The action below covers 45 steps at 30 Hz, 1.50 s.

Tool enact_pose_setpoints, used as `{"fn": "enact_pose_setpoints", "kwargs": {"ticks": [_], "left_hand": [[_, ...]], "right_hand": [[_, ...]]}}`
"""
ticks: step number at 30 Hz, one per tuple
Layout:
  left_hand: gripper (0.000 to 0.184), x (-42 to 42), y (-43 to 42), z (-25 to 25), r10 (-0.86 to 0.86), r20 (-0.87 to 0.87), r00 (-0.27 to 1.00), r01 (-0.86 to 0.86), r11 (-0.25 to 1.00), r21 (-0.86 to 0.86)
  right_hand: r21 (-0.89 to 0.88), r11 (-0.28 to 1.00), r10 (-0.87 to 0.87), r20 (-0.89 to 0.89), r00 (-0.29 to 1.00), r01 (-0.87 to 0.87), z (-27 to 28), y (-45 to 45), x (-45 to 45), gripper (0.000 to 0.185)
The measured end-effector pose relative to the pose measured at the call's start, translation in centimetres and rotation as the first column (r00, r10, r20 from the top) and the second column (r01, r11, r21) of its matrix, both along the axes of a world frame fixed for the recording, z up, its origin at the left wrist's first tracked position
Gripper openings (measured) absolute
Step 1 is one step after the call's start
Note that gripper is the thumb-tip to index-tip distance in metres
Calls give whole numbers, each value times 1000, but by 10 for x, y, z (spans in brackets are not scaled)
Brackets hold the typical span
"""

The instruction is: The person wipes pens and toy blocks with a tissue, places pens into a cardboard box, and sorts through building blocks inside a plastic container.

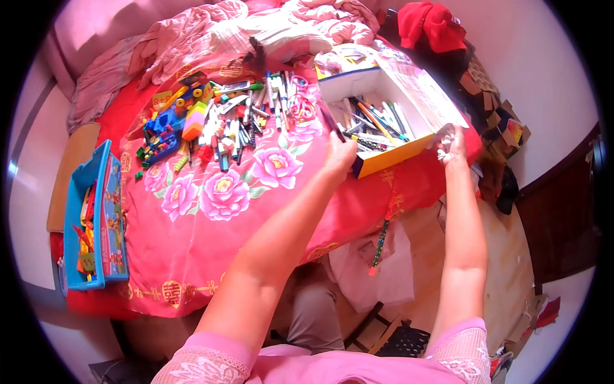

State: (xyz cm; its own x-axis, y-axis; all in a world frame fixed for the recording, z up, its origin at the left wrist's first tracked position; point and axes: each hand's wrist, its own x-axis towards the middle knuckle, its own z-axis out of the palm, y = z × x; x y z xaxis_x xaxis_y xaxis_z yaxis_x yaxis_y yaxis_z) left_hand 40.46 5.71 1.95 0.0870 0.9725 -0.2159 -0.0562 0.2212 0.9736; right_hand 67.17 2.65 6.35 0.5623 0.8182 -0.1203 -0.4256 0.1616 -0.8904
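Observation:
An open box (400,153) with a white inside and a yellow and blue outside stands on the right of the red flowered cloth. Several pens and pencils (377,121) lie in it. My left hand (341,153) is closed at the box's near left corner, with a dark pen-like item by its fingers. Beside the near right corner, my right hand (451,146) is closed around small crumpled white pieces. Left of the box, a pile of pens and markers (236,121) lies on the cloth (268,217), with pink-handled scissors (305,105) at its right end.
A blue bin (71,192) with colourful pieces stands at the left edge. Toy blocks (163,131) lie left of the pens. Crumpled bedding (192,38) covers the back. A red cloth item (432,27) is at the back right. A beaded strip (382,246) hangs off the near edge.

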Motion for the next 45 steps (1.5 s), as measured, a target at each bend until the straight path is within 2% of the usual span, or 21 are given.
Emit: {"fn": "enact_pose_setpoints", "kwargs": {"ticks": [2,5,6,8,10,12,15,16,18,20,21,24,26,28,30,34,36,39,42,43,45], "left_hand": [[35,-2,3,2,-1,7,1000,2,999,-40],[39,-8,10,3,-142,-3,990,141,987,-79],[49,-15,3,13,-223,30,974,225,971,-82],[65,-25,-9,22,-209,115,971,217,974,-69],[71,-55,-9,13,-204,121,972,213,974,-74],[56,-102,-21,22,-225,146,963,222,974,37],[40,-184,-43,28,-165,115,979,152,982,114],[30,-208,-54,27,-57,24,998,52,984,169],[23,-258,-70,14,37,-53,998,-24,976,218],[21,-292,-95,5,94,-108,990,-67,970,232],[21,-306,-105,-2,95,-159,983,-55,970,237],[19,-338,-132,-33,110,-250,962,-61,979,194],[18,-350,-145,-48,120,-209,971,-84,981,173],[17,-350,-151,-43,114,-166,979,-85,981,175],[15,-353,-155,-50,112,-228,967,-52,966,254],[15,-362,-154,-45,33,-9,999,-32,991,130],[15,-366,-149,-38,0,58,998,-2,999,41],[16,-373,-136,-28,85,266,960,-96,995,28],[17,-389,-106,-23,242,183,953,-272,948,162],[17,-395,-92,-24,259,168,951,-289,938,193],[16,-407,-64,-22,280,130,951,-304,923,236]], "right_hand": [[9,998,66,21,998,-66,-6,4,6,34],[-56,998,8,67,998,-4,1,-2,-1,39],[-74,997,-5,49,999,8,2,-4,-2,40],[-115,991,-60,59,996,67,8,-19,-12,39],[-134,967,-193,164,967,216,1,-34,-10,37],[-97,941,-299,218,929,326,1,-57,-11,33],[23,982,-189,168,968,188,15,-94,-34,24],[59,990,-137,161,977,129,18,-102,-46,22],[125,992,-19,159,987,-1,27,-117,-83,16],[104,993,36,195,980,-57,31,-122,-134,15],[115,983,115,244,963,-146,30,-125,-160,15],[64,941,315,198,928,-333,14,-123,-237,12],[52,914,380,230,896,-402,6,-123,-291,11],[-100,832,555,180,812,-546,-1,-127,-329,12],[-103,801,597,211,774,-590,-11,-127,-364,13],[-215,702,709,294,641,-678,-26,-107,-412,16],[-150,684,712,350,608,-714,-24,-99,-443,16],[-97,616,690,544,477,-781,-41,-74,-474,23],[-136,651,635,638,437,-747,-52,-48,-500,24],[-158,640,594,722,353,-752,-53,-37,-503,26],[-145,644,577,736,353,-751,-61,-17,-510,26]]}}
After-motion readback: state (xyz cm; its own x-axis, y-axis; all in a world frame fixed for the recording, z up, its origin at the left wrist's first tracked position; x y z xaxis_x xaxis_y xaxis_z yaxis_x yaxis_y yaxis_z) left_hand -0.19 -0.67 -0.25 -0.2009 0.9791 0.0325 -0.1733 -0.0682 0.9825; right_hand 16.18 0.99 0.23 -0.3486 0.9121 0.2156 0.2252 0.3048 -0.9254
